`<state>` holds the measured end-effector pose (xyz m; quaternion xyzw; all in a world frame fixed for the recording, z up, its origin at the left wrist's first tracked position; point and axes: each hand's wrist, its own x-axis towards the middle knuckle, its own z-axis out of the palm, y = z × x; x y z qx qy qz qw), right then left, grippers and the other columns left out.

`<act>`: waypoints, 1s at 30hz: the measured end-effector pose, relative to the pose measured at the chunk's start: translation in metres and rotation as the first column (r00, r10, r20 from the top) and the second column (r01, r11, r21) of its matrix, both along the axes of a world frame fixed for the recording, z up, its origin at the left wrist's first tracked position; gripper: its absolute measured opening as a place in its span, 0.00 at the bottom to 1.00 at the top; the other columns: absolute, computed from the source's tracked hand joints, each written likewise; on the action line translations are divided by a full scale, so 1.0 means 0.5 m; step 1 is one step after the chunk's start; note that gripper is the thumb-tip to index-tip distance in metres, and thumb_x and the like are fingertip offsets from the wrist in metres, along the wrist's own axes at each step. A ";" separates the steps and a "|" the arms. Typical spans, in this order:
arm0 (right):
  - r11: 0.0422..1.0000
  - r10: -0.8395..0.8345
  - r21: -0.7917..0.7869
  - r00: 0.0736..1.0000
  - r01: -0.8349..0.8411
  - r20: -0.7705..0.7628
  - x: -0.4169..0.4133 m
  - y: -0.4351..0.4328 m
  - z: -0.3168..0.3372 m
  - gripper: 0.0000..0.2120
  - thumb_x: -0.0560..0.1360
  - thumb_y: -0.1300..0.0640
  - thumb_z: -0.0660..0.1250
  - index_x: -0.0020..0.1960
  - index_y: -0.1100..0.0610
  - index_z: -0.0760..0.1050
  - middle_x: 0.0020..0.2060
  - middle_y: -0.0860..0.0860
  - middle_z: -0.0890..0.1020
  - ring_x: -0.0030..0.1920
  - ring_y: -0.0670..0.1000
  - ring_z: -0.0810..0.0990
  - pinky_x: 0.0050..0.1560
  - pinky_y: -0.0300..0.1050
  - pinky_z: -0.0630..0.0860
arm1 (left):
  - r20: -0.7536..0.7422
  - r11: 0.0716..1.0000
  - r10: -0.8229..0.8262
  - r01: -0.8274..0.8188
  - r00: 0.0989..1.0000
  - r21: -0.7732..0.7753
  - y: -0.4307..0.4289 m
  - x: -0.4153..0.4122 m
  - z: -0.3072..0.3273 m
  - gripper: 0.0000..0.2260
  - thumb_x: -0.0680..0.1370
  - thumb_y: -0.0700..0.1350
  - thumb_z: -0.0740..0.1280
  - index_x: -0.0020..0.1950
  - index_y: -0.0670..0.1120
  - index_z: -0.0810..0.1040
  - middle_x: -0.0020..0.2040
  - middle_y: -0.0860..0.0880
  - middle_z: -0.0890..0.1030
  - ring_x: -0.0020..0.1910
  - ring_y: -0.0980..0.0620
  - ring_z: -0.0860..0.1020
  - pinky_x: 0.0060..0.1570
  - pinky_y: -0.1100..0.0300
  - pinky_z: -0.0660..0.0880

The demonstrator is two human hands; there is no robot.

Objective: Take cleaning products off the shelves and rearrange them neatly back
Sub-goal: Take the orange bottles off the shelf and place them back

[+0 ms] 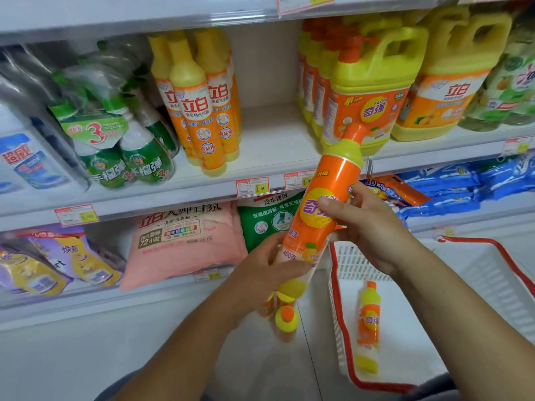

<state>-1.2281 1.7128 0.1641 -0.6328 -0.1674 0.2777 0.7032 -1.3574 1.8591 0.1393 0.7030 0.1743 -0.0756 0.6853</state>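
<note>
Both hands hold one orange and yellow dish-soap bottle, tilted with its orange cap toward the middle shelf. My right hand grips its middle. My left hand grips its lower end. Below my left hand two or three more small orange-capped bottles show, partly hidden by it. Another bottle of the same kind lies in a white basket with a red rim at the lower right.
On the middle shelf stand orange bottles, green spray bottles and yellow jugs, with a gap between the bottles and jugs. The lower shelf holds a pink bag, a green bag and blue packs.
</note>
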 end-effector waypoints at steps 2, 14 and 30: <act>1.000 -0.008 0.026 0.999 0.010 -0.047 0.002 0.002 -0.006 0.32 0.68 0.56 0.77 0.68 0.56 0.70 0.56 0.58 0.83 0.52 0.56 0.85 0.39 0.46 0.81 | -0.013 0.999 -0.036 0.035 0.999 -0.042 0.006 0.000 0.003 0.23 0.67 0.53 0.74 0.61 0.61 0.77 0.56 0.56 0.84 0.56 0.54 0.82 0.60 0.50 0.77; 0.998 0.014 -0.061 0.999 -0.012 0.034 -0.038 0.036 -0.044 0.31 0.65 0.53 0.76 0.65 0.54 0.72 0.52 0.51 0.85 0.54 0.51 0.84 0.49 0.43 0.82 | 0.100 0.992 0.095 -0.102 0.990 0.072 0.027 0.016 -0.015 0.27 0.71 0.47 0.78 0.67 0.58 0.74 0.56 0.56 0.83 0.54 0.56 0.82 0.56 0.53 0.80; 0.987 -0.144 -0.040 0.958 0.158 0.249 0.204 0.273 0.057 0.24 0.73 0.65 0.73 0.66 0.59 0.68 0.50 0.52 0.82 0.48 0.52 0.83 0.48 0.54 0.82 | 0.201 0.146 0.202 -0.233 0.959 0.961 0.352 0.128 -0.083 0.41 0.74 0.68 0.64 0.78 0.47 0.57 0.78 0.48 0.61 0.78 0.47 0.55 0.77 0.49 0.51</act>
